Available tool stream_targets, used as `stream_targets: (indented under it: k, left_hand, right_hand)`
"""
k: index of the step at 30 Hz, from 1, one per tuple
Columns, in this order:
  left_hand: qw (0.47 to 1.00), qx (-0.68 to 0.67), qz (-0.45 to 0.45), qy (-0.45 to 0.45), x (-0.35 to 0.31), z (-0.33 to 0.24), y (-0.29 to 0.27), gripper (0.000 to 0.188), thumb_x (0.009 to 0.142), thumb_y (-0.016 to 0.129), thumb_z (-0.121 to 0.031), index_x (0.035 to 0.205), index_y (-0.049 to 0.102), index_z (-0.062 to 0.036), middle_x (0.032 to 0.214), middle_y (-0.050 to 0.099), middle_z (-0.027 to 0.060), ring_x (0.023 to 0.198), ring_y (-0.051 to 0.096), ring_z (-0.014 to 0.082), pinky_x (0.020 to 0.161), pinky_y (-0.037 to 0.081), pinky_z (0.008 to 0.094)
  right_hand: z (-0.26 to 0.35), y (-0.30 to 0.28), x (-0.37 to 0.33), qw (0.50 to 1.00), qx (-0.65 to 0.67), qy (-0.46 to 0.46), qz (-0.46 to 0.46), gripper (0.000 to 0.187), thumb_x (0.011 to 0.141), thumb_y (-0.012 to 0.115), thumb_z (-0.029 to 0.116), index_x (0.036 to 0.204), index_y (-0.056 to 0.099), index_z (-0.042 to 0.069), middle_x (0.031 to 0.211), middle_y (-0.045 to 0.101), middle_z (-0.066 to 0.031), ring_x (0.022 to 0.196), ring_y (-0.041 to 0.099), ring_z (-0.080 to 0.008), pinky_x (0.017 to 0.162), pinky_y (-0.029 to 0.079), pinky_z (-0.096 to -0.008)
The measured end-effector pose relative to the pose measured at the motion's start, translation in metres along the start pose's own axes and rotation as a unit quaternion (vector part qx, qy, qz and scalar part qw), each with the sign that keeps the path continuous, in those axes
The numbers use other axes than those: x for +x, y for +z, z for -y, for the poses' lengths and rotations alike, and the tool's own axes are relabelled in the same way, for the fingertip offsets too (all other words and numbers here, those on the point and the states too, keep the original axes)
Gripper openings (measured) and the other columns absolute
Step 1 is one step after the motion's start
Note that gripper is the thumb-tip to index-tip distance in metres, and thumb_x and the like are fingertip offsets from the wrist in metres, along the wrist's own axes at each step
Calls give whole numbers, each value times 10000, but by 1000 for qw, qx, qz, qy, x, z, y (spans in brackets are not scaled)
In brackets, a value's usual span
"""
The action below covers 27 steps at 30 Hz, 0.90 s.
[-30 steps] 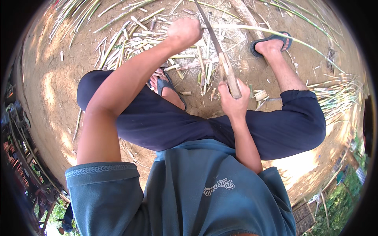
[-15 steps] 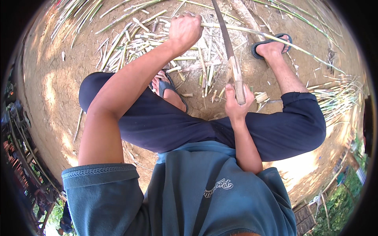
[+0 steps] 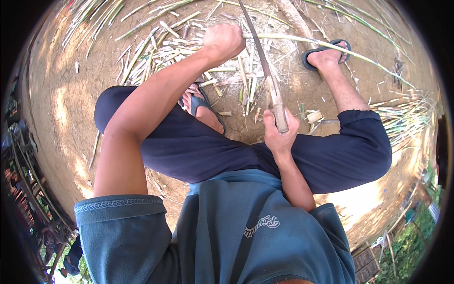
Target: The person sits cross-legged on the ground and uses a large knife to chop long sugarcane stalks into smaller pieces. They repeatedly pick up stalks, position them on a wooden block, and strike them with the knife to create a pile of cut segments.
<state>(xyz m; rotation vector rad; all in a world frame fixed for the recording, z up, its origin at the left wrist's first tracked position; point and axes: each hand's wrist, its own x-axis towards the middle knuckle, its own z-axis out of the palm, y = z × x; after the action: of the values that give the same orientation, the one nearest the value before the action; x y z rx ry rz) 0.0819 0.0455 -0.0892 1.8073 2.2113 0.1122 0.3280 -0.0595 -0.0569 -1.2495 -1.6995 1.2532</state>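
Over the brown earth ground (image 3: pixel 71 146), the left hand (image 3: pixel 223 41) is closed around one end of a long, thin stalk (image 3: pixel 307 40), pale green and slightly curved, which extends past the right foot (image 3: pixel 326 57). The right hand (image 3: pixel 281 130) grips the worn wooden handle of a tool (image 3: pixel 266 68); its narrow, dark, straight blade crosses the stalk just beside the left fist.

ok so quick tally: two bare hands, one left hand (image 3: pixel 224 40) and one right hand (image 3: pixel 282 128), plus one wooden-handled blade (image 3: pixel 257 45) and one held stalk (image 3: pixel 302 39). Also two sandals (image 3: pixel 201 102), one pale log (image 3: pixel 295 19) and roughly three loose bunches of long stalks (image 3: pixel 402 118). The cut pieces (image 3: pixel 138 56) are dozens, lol, too jumbled for an exact count
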Motion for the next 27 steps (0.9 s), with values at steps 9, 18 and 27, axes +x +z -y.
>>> stream_targets:
  k: [9, 18, 27]
  left_hand:
    - [999, -11, 25, -16, -1, -4, -3, 255, 805, 512, -125, 802, 721, 21, 787, 700, 241, 717, 713, 350, 645, 571, 434]
    - [997, -18, 76, -28, -3, -14, -12, 268, 822, 507, -125, 881, 725, 18, 861, 709, 239, 811, 722, 340, 726, 570, 432]
    - [997, -3, 63, -37, -8, -18, -10, 280, 838, 507, -145, 919, 728, 6, 910, 712, 233, 871, 716, 345, 767, 568, 429]
  right_hand:
    - [8, -10, -28, 1000, 5, 29, 9, 94, 797, 661, 92, 783, 648, 0, 581, 600, -51, 514, 573, -114, 525, 455, -280]
    - [6, 1, -32, 1000, 22, 8, -17, 87, 794, 665, 78, 770, 628, 3, 571, 586, -59, 495, 563, -110, 510, 453, -281]
    - [10, 5, -30, 1000, 2, 16, -24, 124, 796, 663, 74, 733, 582, 5, 527, 523, -57, 452, 504, -100, 473, 416, -292]
